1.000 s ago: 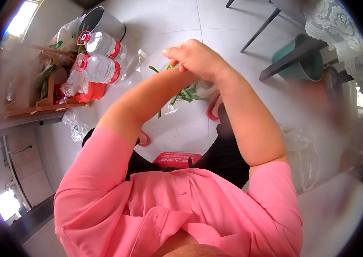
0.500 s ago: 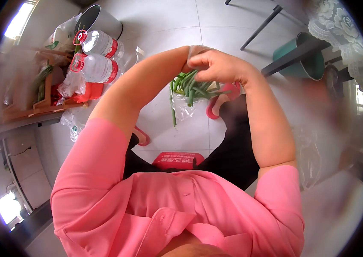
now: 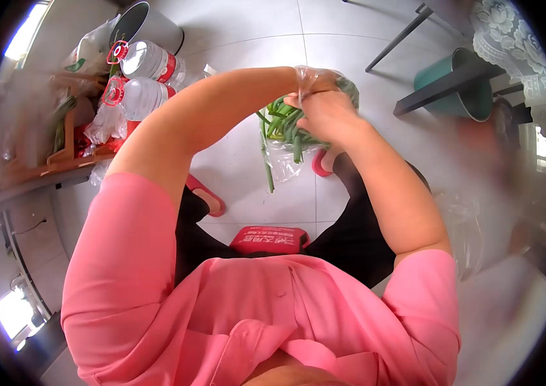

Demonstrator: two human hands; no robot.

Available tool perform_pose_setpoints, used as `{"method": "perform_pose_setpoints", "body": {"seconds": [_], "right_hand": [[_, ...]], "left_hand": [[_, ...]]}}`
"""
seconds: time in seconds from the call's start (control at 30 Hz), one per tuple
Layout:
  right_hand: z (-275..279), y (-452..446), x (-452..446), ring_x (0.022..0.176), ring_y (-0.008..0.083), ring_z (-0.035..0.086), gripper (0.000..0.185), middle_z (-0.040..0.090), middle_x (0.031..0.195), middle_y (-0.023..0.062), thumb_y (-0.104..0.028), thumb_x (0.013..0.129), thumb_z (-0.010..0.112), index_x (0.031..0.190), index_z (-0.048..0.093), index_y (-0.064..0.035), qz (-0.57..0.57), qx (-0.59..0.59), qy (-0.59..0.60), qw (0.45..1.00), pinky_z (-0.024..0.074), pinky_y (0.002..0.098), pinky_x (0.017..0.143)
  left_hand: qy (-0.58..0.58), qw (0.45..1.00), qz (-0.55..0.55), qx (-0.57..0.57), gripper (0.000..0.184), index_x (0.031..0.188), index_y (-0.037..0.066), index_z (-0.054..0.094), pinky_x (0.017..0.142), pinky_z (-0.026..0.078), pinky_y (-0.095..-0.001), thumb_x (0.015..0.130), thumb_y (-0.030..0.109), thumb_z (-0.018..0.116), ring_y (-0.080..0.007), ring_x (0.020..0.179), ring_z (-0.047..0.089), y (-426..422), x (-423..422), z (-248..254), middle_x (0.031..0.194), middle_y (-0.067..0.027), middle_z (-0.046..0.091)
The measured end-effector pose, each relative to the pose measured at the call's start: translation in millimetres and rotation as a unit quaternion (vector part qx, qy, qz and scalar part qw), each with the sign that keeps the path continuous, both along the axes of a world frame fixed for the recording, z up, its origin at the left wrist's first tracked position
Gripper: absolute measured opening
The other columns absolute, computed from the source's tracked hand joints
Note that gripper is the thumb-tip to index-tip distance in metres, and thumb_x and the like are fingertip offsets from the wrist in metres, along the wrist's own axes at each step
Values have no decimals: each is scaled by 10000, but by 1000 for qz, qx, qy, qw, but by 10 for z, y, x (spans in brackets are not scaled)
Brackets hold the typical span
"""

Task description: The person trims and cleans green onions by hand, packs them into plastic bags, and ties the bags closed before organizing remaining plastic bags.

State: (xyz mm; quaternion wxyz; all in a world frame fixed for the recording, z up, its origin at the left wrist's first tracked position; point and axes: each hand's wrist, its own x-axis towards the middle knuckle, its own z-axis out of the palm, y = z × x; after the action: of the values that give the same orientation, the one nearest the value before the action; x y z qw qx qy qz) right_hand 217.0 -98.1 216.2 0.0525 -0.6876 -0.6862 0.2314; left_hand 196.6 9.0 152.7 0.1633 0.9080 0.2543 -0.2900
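Observation:
My left hand (image 3: 325, 80) is inside a clear plastic bag (image 3: 307, 78), whose edge sits around the wrist. Its fingers are hidden by the plastic and by my other hand. My right hand (image 3: 328, 116) crosses just in front, its fingers closed at the bag's edge near the left wrist. Long green stalks that look like green onions (image 3: 280, 122) hang below both hands, and more green shows through the plastic beyond them. Under the stalks hangs another stretch of clear plastic (image 3: 284, 162).
Two large water bottles (image 3: 146, 98) with red handles stand at left, beside a wooden rack (image 3: 60, 151) and a grey bin (image 3: 157, 29). A green bin (image 3: 472, 96) is at right, behind a dark table leg (image 3: 440, 87). A red printed box (image 3: 269, 239) lies between the legs.
My right hand has moved down and closed at the bag's edge. The plastic now reaches over my left hand and wrist, and more green shows through it on the right.

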Motion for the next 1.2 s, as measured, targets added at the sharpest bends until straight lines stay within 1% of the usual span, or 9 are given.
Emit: {"method": "perform_pose_setpoints", "body": {"seconds": [0.07, 0.13, 0.27, 0.33, 0.5, 0.7, 0.8, 1.03, 1.2], "right_hand": [[-51, 6, 2, 855, 280, 629, 300, 648, 911, 152, -232, 779, 635, 1028, 609, -66, 13, 91, -7, 996, 485, 398, 751], [21, 48, 7, 939, 281, 597, 366, 633, 998, 126, -243, 797, 618, 1120, 577, -76, 11, -49, -54, 997, 477, 380, 790], [-5, 65, 57, 890, 292, 611, 299, 645, 940, 122, -254, 798, 614, 1027, 612, -63, -11, -85, -54, 995, 484, 389, 759], [23, 46, 57, 852, 296, 621, 256, 653, 892, 117, -260, 793, 615, 937, 628, -48, -7, -69, -41, 997, 488, 398, 737], [-12, 28, 175, 926, 288, 606, 339, 633, 1009, 120, -236, 806, 613, 1114, 576, -101, -52, -50, -7, 997, 476, 388, 794], [-144, 35, 250, 1002, 272, 578, 422, 610, 1093, 113, -211, 800, 610, 1209, 531, -142, -66, -27, 33, 997, 460, 369, 838], [-182, 51, 249, 1005, 271, 577, 418, 606, 1107, 106, -208, 799, 614, 1203, 534, -144, -71, -20, 35, 997, 455, 366, 847], [-174, 56, 242, 985, 281, 588, 405, 615, 1088, 122, -210, 795, 619, 1187, 543, -147, -48, 26, 14, 998, 462, 378, 819], [-147, 68, 255, 964, 284, 597, 410, 627, 1055, 128, -218, 793, 621, 1189, 540, -151, -58, 7, 6, 998, 466, 381, 811]], "left_hand": [[36, 990, -30, -133, 498, 1194, 73, 487, 997, 329, -337, 772, 275, 656, -250, 1161, 424, 267, -9, -23, 1232, -102, 483], [-173, 903, -332, -211, 455, 1191, 69, 466, 940, 364, -355, 793, 238, 607, -256, 1126, 445, 431, -173, 34, 1216, -121, 476], [-343, 869, -336, -118, 393, 1188, 62, 454, 920, 391, -364, 852, 247, 541, -277, 1056, 491, 430, -506, 174, 1180, -134, 491], [-195, 909, -144, -338, 361, 1190, 47, 437, 969, 377, -381, 917, 282, 456, -293, 1117, 465, 441, -581, 326, 1228, -131, 471], [-206, 936, 0, -286, 477, 1341, 82, 400, 1023, 324, -321, 968, 377, 361, -274, 1186, 453, 361, -1011, 910, 1330, -141, 449], [-560, 767, 281, -136, 346, 949, -46, 601, 733, 470, -271, 908, 288, 522, -143, 792, 598, 202, -1516, 932, 830, -101, 642], [-526, 697, 472, -123, 330, 752, 2, 538, 538, 401, -245, 802, 286, 698, -90, 603, 462, -403, -1749, 429, 647, -19, 534], [-248, 855, 447, -86, 356, 893, -14, 629, 675, 461, -357, 779, 323, 632, -214, 748, 575, -1122, -1714, 116, 771, -125, 618], [-307, 718, 573, -249, 252, 893, 24, 657, 714, 450, -326, 789, 236, 570, -176, 782, 566, -1066, -1809, -49, 860, -87, 641]]}}
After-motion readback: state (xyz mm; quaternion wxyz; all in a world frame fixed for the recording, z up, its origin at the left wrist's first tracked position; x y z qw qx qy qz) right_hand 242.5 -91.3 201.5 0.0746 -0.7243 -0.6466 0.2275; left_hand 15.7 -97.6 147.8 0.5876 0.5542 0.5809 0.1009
